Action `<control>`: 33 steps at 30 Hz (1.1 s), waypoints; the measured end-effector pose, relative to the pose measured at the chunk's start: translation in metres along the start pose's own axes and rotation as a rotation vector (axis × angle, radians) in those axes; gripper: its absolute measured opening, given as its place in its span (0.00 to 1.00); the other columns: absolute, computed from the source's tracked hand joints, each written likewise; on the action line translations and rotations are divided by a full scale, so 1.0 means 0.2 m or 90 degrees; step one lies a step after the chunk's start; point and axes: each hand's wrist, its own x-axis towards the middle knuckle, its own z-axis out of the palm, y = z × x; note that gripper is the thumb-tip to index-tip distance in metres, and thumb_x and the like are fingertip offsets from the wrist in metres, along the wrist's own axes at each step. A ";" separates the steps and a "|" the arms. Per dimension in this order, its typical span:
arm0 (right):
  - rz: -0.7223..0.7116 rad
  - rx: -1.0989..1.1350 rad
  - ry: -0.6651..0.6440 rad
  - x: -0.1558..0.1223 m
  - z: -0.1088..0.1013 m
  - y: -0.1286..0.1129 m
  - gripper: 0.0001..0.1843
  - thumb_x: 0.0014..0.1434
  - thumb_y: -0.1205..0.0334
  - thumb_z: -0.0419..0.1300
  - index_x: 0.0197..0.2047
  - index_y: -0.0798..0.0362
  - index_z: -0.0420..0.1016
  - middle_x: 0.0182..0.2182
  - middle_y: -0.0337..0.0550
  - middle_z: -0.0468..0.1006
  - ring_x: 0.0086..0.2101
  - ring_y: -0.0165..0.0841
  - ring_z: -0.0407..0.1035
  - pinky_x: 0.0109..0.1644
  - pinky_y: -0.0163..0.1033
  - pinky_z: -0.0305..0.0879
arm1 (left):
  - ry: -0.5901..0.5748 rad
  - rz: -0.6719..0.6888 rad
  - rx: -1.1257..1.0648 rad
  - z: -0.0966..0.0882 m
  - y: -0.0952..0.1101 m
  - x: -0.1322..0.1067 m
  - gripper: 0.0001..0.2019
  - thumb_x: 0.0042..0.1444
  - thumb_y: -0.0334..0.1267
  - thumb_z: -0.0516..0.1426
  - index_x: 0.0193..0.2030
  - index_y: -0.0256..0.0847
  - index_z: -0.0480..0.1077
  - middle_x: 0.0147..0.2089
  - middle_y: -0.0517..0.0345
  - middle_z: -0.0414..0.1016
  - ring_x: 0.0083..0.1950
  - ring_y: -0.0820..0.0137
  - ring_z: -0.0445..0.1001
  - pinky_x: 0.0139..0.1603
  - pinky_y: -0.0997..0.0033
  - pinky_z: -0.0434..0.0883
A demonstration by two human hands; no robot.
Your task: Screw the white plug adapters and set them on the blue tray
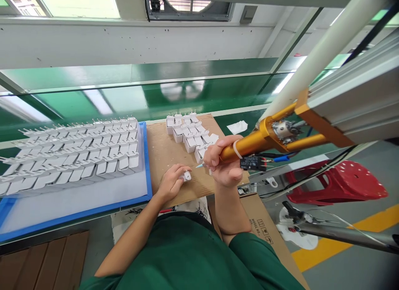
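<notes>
My left hand (170, 184) is closed around a small white plastic piece (186, 176), held low over the cardboard sheet. My right hand (227, 167) wraps round the front of a gold-coloured cylindrical tool (252, 143). A pale blue pointed tip (200, 165) sticks out past those fingers toward the white piece, with a gap between them. Beyond both hands, several white box-shaped plug housings (188, 130) stand in short staggered rows on the cardboard. A black switch (253, 163) with wires hangs under the tool.
At left, a blue-edged tray (149, 161) holds long rows of white housings (106, 148). The tool hangs from a metal beam (355, 94) at upper right. A crumpled white tissue (237, 127) lies behind it. A red stool (346, 182) stands at right, near a metal pole (343, 234).
</notes>
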 end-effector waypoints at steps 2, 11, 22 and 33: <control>-0.006 -0.010 0.005 0.00 0.00 0.00 0.24 0.55 0.33 0.64 0.47 0.39 0.74 0.20 0.28 0.63 0.14 0.25 0.49 0.14 0.33 0.52 | 0.000 -0.030 -0.047 0.00 0.01 0.00 0.20 0.60 0.32 0.46 0.54 0.43 0.73 0.55 0.49 0.75 0.57 0.57 0.72 0.61 0.55 0.67; 0.021 -0.081 0.033 0.01 -0.02 0.02 0.29 0.51 0.27 0.63 0.44 0.39 0.71 0.18 0.28 0.57 0.13 0.27 0.48 0.13 0.36 0.50 | 0.014 -0.094 -0.333 0.01 0.01 -0.01 0.16 0.67 0.39 0.51 0.59 0.40 0.66 0.59 0.45 0.78 0.60 0.58 0.75 0.61 0.56 0.70; 0.001 -0.082 0.042 0.00 -0.01 0.02 0.29 0.52 0.28 0.62 0.44 0.42 0.70 0.18 0.27 0.59 0.13 0.25 0.46 0.13 0.35 0.48 | 0.055 -0.058 -0.176 0.03 0.07 -0.02 0.15 0.70 0.40 0.49 0.54 0.41 0.73 0.54 0.47 0.79 0.57 0.60 0.76 0.61 0.58 0.71; -0.009 -0.051 0.053 0.02 0.01 0.00 0.25 0.52 0.31 0.64 0.43 0.39 0.75 0.17 0.28 0.60 0.13 0.26 0.44 0.12 0.35 0.46 | 0.112 -0.204 -0.341 0.09 -0.01 -0.08 0.14 0.61 0.47 0.62 0.48 0.40 0.76 0.56 0.48 0.82 0.53 0.60 0.79 0.56 0.60 0.74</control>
